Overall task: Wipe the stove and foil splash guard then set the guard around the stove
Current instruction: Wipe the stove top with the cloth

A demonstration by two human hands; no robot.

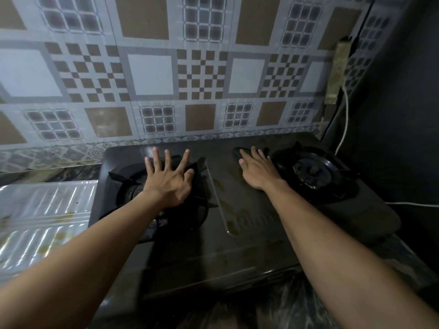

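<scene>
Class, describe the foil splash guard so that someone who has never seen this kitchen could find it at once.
Start at the dark two-burner stove below the patterned tiled wall. Look to its left: the foil splash guard lies flat on the counter there. It alone is shiny, silver and ribbed, with yellowish stains.

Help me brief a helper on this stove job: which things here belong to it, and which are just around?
Part of the job:
- stove
- foil guard, lying flat left of the stove
- left hand, spread over the left burner
- right hand, flat on what looks like a dark cloth

Just around:
- power strip on the wall
- white cable
</scene>
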